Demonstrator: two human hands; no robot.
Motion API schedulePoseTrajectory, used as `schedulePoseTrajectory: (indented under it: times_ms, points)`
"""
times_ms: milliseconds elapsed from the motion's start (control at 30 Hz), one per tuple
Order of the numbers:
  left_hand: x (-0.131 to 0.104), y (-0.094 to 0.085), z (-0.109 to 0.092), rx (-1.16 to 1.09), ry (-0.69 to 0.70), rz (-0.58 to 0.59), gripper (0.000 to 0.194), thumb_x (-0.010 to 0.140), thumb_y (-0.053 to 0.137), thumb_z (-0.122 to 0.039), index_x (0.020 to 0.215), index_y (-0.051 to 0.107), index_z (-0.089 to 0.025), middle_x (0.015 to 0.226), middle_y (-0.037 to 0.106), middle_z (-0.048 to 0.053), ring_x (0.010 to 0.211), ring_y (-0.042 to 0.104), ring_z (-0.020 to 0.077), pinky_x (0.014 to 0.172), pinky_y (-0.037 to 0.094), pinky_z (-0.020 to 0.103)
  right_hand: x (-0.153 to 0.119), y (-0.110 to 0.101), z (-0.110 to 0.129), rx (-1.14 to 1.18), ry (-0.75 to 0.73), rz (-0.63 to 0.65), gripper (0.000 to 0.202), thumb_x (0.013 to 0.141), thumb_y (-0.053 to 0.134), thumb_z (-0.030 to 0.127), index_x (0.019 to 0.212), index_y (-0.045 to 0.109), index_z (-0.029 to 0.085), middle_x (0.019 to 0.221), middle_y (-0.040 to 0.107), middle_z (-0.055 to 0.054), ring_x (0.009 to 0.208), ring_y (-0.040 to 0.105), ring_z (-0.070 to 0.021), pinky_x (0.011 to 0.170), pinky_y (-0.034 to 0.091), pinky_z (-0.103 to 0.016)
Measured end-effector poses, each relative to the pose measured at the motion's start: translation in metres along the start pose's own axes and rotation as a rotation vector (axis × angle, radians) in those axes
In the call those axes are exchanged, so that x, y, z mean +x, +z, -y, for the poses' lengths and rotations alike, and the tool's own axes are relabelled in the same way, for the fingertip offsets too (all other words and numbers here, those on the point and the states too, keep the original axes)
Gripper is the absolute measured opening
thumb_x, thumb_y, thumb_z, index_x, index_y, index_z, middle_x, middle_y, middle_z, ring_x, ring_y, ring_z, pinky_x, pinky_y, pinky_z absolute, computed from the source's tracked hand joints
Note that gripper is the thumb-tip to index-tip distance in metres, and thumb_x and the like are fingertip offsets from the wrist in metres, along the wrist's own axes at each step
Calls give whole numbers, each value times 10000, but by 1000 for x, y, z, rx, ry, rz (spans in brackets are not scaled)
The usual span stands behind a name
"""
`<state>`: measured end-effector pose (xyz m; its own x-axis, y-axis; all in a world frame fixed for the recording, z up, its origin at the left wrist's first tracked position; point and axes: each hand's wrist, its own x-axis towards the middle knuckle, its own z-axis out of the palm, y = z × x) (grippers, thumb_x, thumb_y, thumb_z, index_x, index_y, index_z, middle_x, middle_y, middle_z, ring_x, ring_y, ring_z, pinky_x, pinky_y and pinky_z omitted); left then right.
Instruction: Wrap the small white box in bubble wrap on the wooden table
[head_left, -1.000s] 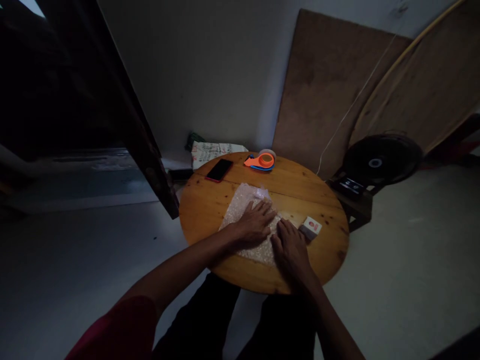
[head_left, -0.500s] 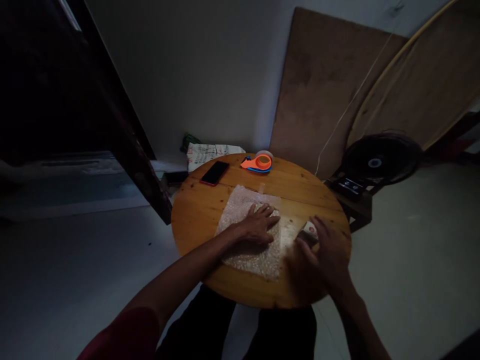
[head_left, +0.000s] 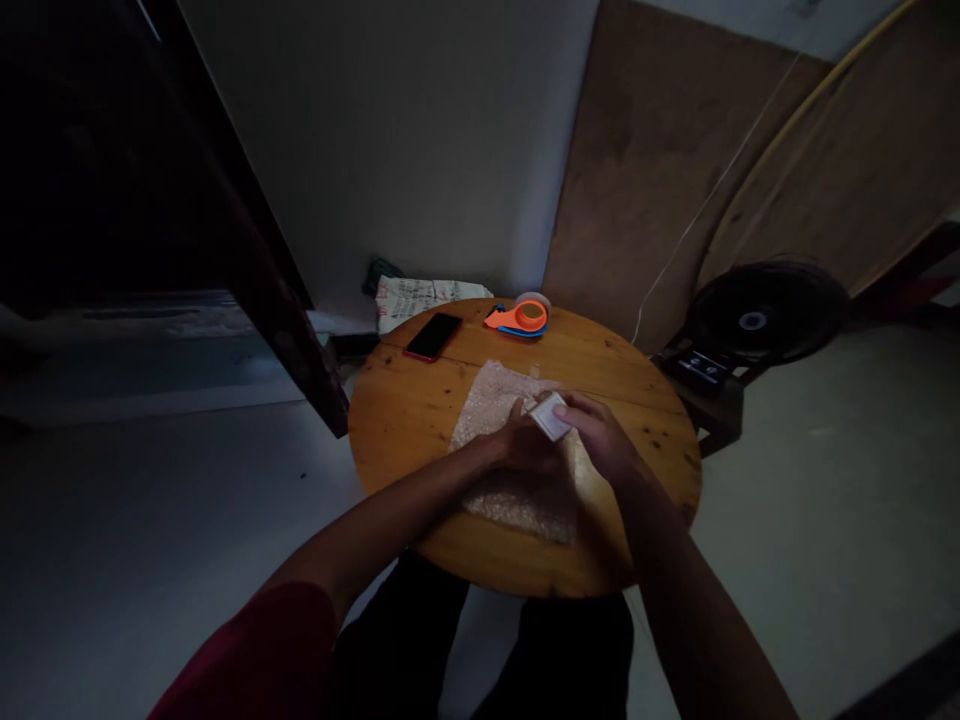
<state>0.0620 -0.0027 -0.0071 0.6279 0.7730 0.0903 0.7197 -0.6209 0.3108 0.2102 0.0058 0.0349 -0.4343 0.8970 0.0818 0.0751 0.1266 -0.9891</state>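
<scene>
The right hand (head_left: 606,440) is grasping a small white box (head_left: 551,418), its thumb lying across the near face, and is holding it above a sheet of bubble wrap (head_left: 517,508). The left hand (head_left: 517,444) is reaching in just beside the box — whether it is gripping anything, I cannot tell. The bubble wrap is lying flat on the round wooden tabletop (head_left: 401,430). Farther back, a red-edged smartphone (head_left: 433,336) is resting near the rim, and an orange-and-blue tape dispenser (head_left: 517,318) is sitting to its right.
</scene>
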Motion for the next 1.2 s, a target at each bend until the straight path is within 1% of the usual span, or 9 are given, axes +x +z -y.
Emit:
schedulePoseTrajectory:
  times_ms: [100,200,300,433,500,700,867,1033,1200]
  points:
    - [-18,-9,-4,-4,39,-79,510,795,559,-335,1271,484,-167,1408,443,137,1301,372,314,1085,295,480,30,5,-18,200,140,-27,328,688,613,510,735,654,188,724,702,-39,774,647,-223,773,487,-342]
    - [-52,-20,-3,13,47,-122,560,825,537,-497,1309,467,-225,1509,313,104,1394,234,327,1142,128,541,40,-3,-35,270,232,-33,351,714,566,531,784,639,195,742,708,-51,772,658,-235,792,501,-370]
    - [-90,-22,1,-5,-123,-129,674,854,469,-576,1413,357,-216,1487,350,128,1395,259,304,1152,113,518,38,-10,-46,191,184,-20,365,738,550,523,851,635,186,815,710,-61,811,658,-238,800,505,-369]
    - [-121,-13,9,-27,-143,-35,787,818,472,-648,1448,309,-206,1519,312,121,1411,236,301,1164,89,497,35,-10,-55,66,132,-32,335,726,601,476,901,638,192,837,699,-41,796,648,-218,735,507,-330]
    - [-123,-10,13,-30,-146,-12,844,795,492,-659,1465,276,-193,1540,270,123,1427,194,312,1164,73,501,32,-7,-55,32,105,-37,332,727,631,443,952,634,199,869,693,-28,799,642,-203,730,503,-314]
    - [-105,-21,25,-15,-109,32,943,742,585,-605,1492,187,-194,1550,241,133,1438,147,330,1153,58,521,22,1,-39,-206,-88,83,319,706,686,372,953,612,184,1263,574,-65,1082,573,-223,895,466,-348]
    - [-97,-26,37,-32,-119,67,999,731,598,-600,1498,139,-153,1559,189,167,1450,109,316,1164,39,494,19,8,-34,-487,-151,159,328,684,711,361,940,604,188,1247,572,-93,1128,553,-251,965,432,-412]
    - [-99,-21,44,-137,-109,4,1095,707,631,-617,1511,43,-162,1575,122,159,1450,107,326,1170,45,496,16,19,-33,-586,-282,261,372,715,698,385,1029,601,209,1249,568,-84,1163,531,-257,988,417,-422]
    - [-100,-20,46,-215,-78,-55,1080,696,660,-583,1513,54,-219,1582,130,111,1444,125,345,1166,53,534,14,18,-32,-736,-243,358,564,688,722,367,1201,535,226,1222,586,-80,1086,570,-266,938,449,-429]
